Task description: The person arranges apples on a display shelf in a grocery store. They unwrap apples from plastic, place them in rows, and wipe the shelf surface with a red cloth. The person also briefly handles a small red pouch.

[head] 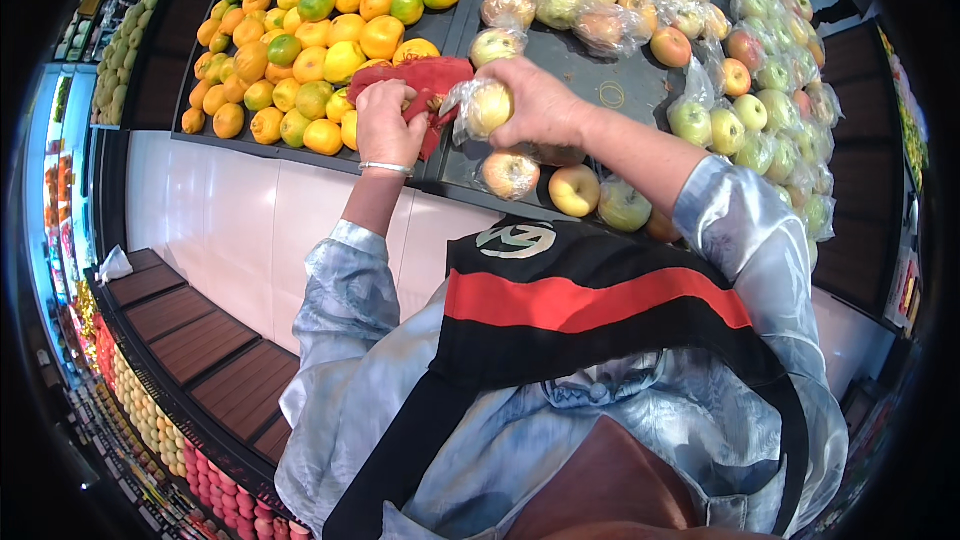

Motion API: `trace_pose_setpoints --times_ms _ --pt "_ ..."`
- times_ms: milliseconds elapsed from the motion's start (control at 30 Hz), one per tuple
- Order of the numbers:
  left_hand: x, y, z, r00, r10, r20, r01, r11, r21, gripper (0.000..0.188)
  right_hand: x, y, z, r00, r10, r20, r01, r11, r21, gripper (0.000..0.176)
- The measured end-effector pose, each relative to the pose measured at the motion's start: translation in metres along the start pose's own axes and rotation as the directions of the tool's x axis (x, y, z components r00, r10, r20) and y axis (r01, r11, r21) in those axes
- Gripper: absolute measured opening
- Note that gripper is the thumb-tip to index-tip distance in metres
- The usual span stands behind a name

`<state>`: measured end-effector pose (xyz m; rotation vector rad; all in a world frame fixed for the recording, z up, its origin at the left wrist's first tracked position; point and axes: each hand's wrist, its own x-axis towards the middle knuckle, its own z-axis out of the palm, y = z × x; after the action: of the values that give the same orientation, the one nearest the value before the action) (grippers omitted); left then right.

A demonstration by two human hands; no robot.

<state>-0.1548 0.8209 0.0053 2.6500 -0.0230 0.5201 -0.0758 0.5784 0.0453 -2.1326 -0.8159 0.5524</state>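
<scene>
My left hand (388, 124), with a bracelet at its wrist, grips a crumpled red cloth (446, 76) at the front of the display. Between the fingers and thumb of my right hand (544, 99) is a pale yellow apple (490, 109) in clear plastic wrap. The wrap's loose end meets the cloth between my two hands. Below my right hand lie a wrapped apple (510, 174) and a bare yellow-red apple (574, 190). Oranges and greenish citrus fruit (307, 64) are heaped just left of the cloth.
Many wrapped and bare apples (776, 112) cover the right of the dark display tray (622, 82). The pale front panel (225, 180) of the stand drops toward me. A low brown slatted shelf (199, 337) stands at lower left, beyond it rows of packed fruit (150, 409).
</scene>
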Motion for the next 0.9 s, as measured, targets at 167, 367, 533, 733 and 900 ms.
trace_pose_setpoints --times_ms 167,367,533,733,900 --pt "-0.001 -0.01 -0.018 0.88 -0.437 -0.188 0.27 0.784 -0.559 0.03 0.012 0.0 0.028 0.994 0.002 0.108 -0.007 0.999 0.046 0.079" --pt "-0.011 -0.007 -0.068 0.763 -0.601 -0.238 0.121 0.495 -0.861 0.03 0.019 -0.011 0.035 0.978 0.133 0.162 -0.107 0.982 -0.158 0.076" --pt "-0.024 0.001 -0.083 0.758 -0.613 -0.222 0.113 0.459 -0.882 0.027 0.023 -0.007 0.036 0.98 0.16 0.119 -0.118 0.946 -0.301 0.079" --pt "-0.034 0.004 -0.067 0.731 -0.668 -0.137 0.19 0.392 -0.9 0.026 0.037 0.035 0.03 0.931 0.284 0.229 -0.322 0.935 0.149 0.057" --pt "-0.036 0.004 -0.061 0.727 -0.679 -0.103 0.232 0.384 -0.894 0.026 0.033 0.032 0.019 0.904 0.26 0.339 -0.359 0.892 0.274 0.036"
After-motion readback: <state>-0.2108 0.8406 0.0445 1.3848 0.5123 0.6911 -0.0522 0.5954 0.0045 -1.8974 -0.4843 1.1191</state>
